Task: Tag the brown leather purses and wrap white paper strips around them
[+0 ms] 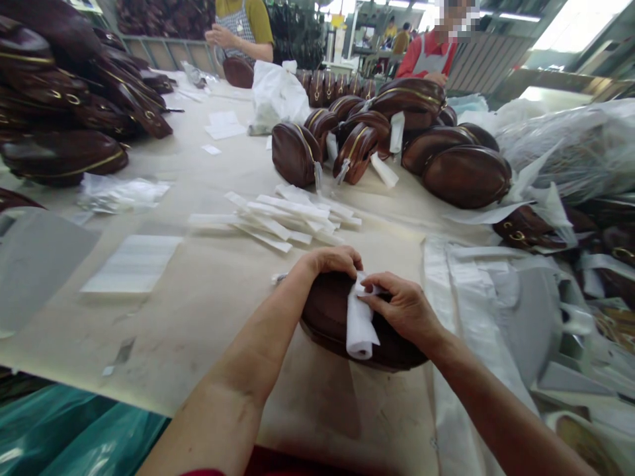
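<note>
A dark brown leather bag [327, 311] lies on the table in front of me, its rounded side toward me. Across it runs a white foam wrapping strip [361, 324], rolled into a tube at its near end. My left hand [340, 260] curls over the bag's far edge, fingers bent down beside the strip's upper end; its fingertips are partly hidden. From the right, my right hand [401, 301] pinches the strip between thumb and fingers above the bag.
Loose white foam strips [288, 215] lie beyond the bag, with foam sheets [133, 264] to the left. Finished-looking brown bags [297, 153] cluster behind; more bags [64, 155] pile up at left. Plastic wrapping [570, 145] covers the right side. Two people stand across the table.
</note>
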Demonstrator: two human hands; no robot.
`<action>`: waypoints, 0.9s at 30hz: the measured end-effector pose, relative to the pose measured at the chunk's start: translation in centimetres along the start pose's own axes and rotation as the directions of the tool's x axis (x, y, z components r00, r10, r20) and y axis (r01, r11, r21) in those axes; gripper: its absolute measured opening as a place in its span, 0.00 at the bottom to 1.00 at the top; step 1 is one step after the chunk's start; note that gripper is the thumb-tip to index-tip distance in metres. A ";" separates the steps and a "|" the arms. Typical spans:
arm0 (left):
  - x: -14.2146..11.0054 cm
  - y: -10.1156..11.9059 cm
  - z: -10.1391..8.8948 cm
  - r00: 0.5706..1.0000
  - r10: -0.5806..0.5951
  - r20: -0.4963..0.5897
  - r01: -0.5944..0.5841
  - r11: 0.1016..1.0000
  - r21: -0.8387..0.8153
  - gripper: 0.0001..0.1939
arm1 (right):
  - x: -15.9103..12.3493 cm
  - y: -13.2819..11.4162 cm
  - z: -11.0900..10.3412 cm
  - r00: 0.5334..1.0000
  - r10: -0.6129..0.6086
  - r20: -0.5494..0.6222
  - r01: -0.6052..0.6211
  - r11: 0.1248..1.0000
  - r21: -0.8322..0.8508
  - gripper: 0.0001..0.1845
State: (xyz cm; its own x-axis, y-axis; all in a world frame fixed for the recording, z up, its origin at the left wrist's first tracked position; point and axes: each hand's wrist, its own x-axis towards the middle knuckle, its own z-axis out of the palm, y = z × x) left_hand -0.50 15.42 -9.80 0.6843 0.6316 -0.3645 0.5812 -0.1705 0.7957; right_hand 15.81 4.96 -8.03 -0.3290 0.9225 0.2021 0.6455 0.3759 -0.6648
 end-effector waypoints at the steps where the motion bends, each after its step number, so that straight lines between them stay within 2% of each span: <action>1: 0.0 -0.2 0.0 1.000 -0.001 -0.002 0.001 1.000 -0.030 0.14 | -0.1 -0.2 0.0 1.000 -0.030 0.007 0.030 0.999 -0.045 0.06; 5: -0.1 -0.6 0.2 1.000 -0.002 -0.025 -0.001 0.993 -0.117 0.14 | -0.6 -1.1 -0.1 0.995 -0.084 0.056 0.094 0.972 -0.213 0.11; 9: -0.2 -0.8 0.4 0.998 -0.022 -0.055 0.014 0.990 -0.138 0.14 | -1.3 -2.1 -0.2 0.996 -0.033 0.083 0.051 0.974 -0.223 0.12; 15: -0.4 -0.3 0.2 0.994 -0.047 -0.096 0.039 0.996 -0.084 0.14 | -1.9 -3.1 0.3 0.988 0.043 0.147 0.018 0.920 -0.390 0.12; 18: -1.8 0.9 0.4 0.987 -0.023 -0.157 0.023 1.000 -0.004 0.17 | -2.0 -3.0 0.7 0.989 0.056 0.138 0.008 0.906 -0.424 0.14; 21: -4.8 2.2 1.4 0.975 0.138 -0.176 -0.124 0.988 0.091 0.24 | -2.2 -2.7 0.8 0.989 0.033 0.146 0.033 0.904 -0.426 0.14; 23: -6.9 2.7 2.6 0.943 0.312 -0.114 -0.292 0.943 0.160 0.25 | -2.3 -2.5 0.8 0.989 0.005 0.148 0.060 0.900 -0.433 0.13; 24: -7.8 2.7 3.2 0.925 0.360 -0.118 -0.336 0.924 0.185 0.25 | -2.4 -2.3 0.9 0.990 -0.014 0.137 0.072 0.900 -0.430 0.12; 27: -9.2 2.3 4.8 0.890 0.409 -0.201 -0.361 0.902 0.235 0.24 | -2.7 -1.7 1.2 0.996 -0.080 0.030 0.085 0.925 -0.371 0.11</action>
State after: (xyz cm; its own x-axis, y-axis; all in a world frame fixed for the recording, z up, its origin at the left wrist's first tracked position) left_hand -3.37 5.59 -6.92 0.7583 0.6446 0.0978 0.3810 -0.5599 0.7358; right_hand 14.72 1.74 -8.31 -0.4002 0.8864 0.2326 0.8247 0.4590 -0.3304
